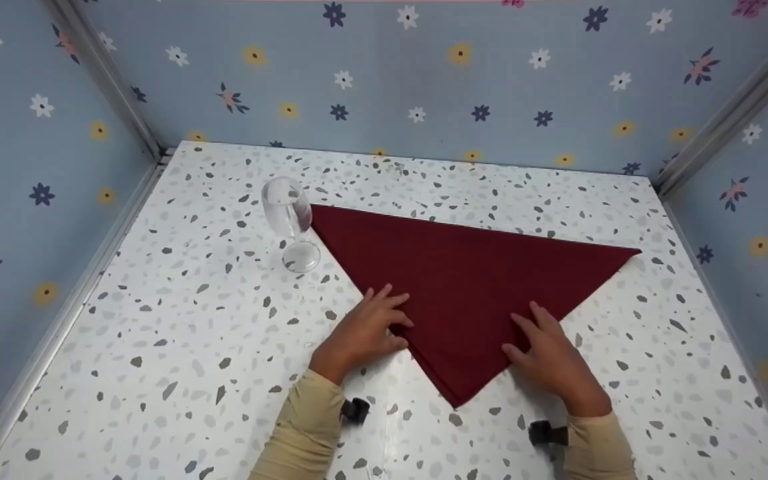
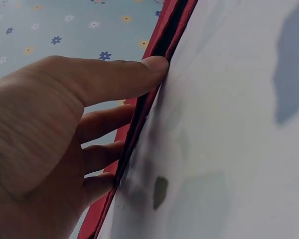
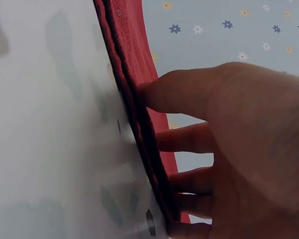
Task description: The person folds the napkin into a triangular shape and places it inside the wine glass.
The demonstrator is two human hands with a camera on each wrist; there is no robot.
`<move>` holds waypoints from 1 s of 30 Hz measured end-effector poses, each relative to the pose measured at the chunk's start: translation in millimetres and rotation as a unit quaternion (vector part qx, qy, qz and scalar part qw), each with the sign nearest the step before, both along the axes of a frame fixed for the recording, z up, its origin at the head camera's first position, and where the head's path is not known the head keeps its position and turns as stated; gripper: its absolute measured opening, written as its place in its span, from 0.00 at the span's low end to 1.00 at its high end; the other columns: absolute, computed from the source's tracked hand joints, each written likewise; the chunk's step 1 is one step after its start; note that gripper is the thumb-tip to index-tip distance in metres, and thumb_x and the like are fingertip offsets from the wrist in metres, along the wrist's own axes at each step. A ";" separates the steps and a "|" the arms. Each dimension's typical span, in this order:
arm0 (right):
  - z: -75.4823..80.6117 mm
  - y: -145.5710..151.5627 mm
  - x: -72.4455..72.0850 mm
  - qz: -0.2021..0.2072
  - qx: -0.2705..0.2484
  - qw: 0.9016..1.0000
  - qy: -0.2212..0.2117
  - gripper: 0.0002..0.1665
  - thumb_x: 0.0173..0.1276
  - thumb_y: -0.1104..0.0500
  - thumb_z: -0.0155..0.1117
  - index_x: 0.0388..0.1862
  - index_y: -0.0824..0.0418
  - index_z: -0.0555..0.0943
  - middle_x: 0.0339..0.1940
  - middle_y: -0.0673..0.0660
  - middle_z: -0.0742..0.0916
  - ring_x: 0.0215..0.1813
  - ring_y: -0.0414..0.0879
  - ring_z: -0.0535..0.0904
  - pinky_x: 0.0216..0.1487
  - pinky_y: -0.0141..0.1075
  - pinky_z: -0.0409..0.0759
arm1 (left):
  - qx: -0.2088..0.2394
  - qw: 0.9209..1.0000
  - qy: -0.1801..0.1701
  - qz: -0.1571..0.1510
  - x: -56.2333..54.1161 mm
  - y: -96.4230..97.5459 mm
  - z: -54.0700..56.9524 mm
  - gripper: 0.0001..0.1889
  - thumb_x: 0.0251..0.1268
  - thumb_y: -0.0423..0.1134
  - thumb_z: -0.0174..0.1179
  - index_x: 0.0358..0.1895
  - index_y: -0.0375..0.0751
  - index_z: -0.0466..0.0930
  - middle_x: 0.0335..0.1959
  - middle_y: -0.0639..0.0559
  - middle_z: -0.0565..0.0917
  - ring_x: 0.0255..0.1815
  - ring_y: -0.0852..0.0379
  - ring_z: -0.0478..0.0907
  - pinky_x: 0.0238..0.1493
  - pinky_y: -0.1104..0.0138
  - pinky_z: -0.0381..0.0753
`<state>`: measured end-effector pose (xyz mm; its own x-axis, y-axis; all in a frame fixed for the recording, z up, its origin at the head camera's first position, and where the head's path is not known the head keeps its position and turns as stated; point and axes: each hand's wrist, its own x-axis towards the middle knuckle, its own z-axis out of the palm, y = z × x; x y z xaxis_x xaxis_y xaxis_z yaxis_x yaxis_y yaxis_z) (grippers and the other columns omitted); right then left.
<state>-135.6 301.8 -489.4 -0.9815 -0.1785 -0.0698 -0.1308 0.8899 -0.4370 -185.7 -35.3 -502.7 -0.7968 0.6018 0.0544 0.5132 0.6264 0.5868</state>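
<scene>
Spread loosely, my left hand (image 1: 363, 330) rests at the left slanting edge of the dark red cloth (image 1: 467, 283), fingertips on the fabric, thumb at the border, gripping nothing that I can make out; farther left, the clear stemmed glass (image 1: 283, 201) stands upright on the white speckled table (image 1: 177, 320), its foot apart from the cloth, its bowl overlapping the cloth's left corner in the head view, so I cannot tell whether the two touch there; neither hand is on it, and I judge that its turn, if it has one, is not yet taken; between my hands the cloth lies flat as a triangle, long side away from me, one point toward me; the left wrist view shows doubled layers along its border, so I take a corner-to-corner fold to be done, its near edges seemingly almost matched; my right hand (image 1: 547, 353) touches the right slanting edge, fingers parted and relaxed, with layers showing there too; what is left, as I judge it, is at most some evening of these edges, and no narrower fold is made yet; beyond that hand, the cloth's right corner lies stretched out on the table.
</scene>
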 end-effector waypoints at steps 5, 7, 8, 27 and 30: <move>-0.8 2.5 -2.1 -0.003 -0.003 1.000 0.010 0.35 0.71 0.54 0.65 0.72 0.68 0.70 0.78 0.72 0.60 0.78 0.68 0.52 0.71 0.61 0.60 | -0.015 1.000 0.023 -0.002 1.1 4.2 0.8 0.13 0.63 0.41 0.70 0.50 0.43 0.88 0.71 0.44 0.72 0.78 0.37 0.53 0.76 0.47 0.48; -1.0 -0.6 -3.4 -0.002 0.001 1.000 0.018 0.35 0.71 0.54 0.66 0.72 0.68 0.70 0.77 0.72 0.60 0.78 0.68 0.52 0.71 0.61 0.60 | -0.018 0.999 0.035 -0.004 1.1 3.9 1.5 0.13 0.62 0.40 0.70 0.48 0.43 0.89 0.70 0.44 0.73 0.77 0.36 0.55 0.76 0.47 0.51; -1.4 -2.6 -3.8 -0.002 0.005 1.000 0.023 0.35 0.71 0.55 0.66 0.72 0.69 0.70 0.77 0.73 0.61 0.77 0.68 0.53 0.71 0.61 0.60 | -0.019 0.999 0.039 -0.006 1.1 3.7 1.8 0.12 0.62 0.39 0.70 0.48 0.42 0.89 0.69 0.44 0.74 0.77 0.36 0.56 0.75 0.47 0.52; -2.0 -35.6 6.3 0.074 -0.047 0.996 0.022 0.13 0.62 0.65 0.72 0.43 0.61 0.78 0.74 0.74 0.65 0.77 0.70 0.53 0.73 0.65 0.50 | -0.016 0.998 0.024 -0.063 21.6 34.8 0.9 0.05 0.64 0.40 0.69 0.40 0.56 0.91 0.72 0.53 0.72 0.79 0.39 0.49 0.64 0.26 0.30; -3.7 -35.9 9.5 0.087 -0.058 0.994 0.016 0.12 0.61 0.66 0.73 0.39 0.57 0.78 0.75 0.74 0.64 0.77 0.70 0.52 0.72 0.65 0.51 | -0.017 0.997 0.021 -0.071 23.2 35.4 1.2 0.03 0.62 0.41 0.71 0.37 0.56 0.90 0.72 0.53 0.71 0.79 0.38 0.49 0.64 0.26 0.30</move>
<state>-126.1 265.9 -493.1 -0.9365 -0.3507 -0.0079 -0.2938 0.7966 -0.5283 -162.5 0.1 -501.6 -0.7013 0.7100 0.0639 0.6214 0.5650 0.5428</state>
